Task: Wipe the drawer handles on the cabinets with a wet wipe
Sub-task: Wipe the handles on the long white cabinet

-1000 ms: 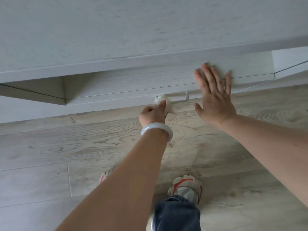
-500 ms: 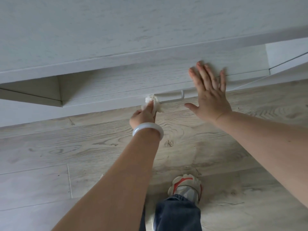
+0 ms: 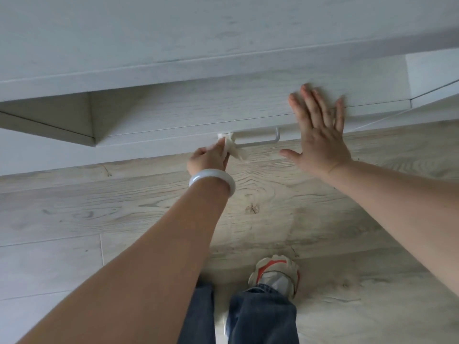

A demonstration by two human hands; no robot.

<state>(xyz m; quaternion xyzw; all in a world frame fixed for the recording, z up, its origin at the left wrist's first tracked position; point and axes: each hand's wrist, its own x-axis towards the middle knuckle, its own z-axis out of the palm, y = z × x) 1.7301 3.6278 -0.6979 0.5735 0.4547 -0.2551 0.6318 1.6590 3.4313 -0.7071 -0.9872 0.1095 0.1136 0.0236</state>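
Left hand (image 3: 207, 158) pinching crumpled white wet wipe (image 3: 232, 150) against left end of slim white bar drawer handle (image 3: 258, 140), right hand (image 3: 320, 135) flat, fingers spread, on pale wood-grain drawer front (image 3: 173, 112) beside the handle's right end

The drawer front (image 3: 198, 112) is pale grey wood grain; the bangle (image 3: 211, 181) white; the shoe (image 3: 274, 274) grey with red stripes.

You get one view only, a wide-angle head camera looking steeply down and forward from above. It sits close over the cabinet top (image 3: 173, 33), which fills the upper frame; the drawer front (image 3: 198, 112) shows foreshortened below it. The floor (image 3: 74, 207) lies farther down, with both forearms reaching in from the bottom edge. Straight edges bow near the frame borders.
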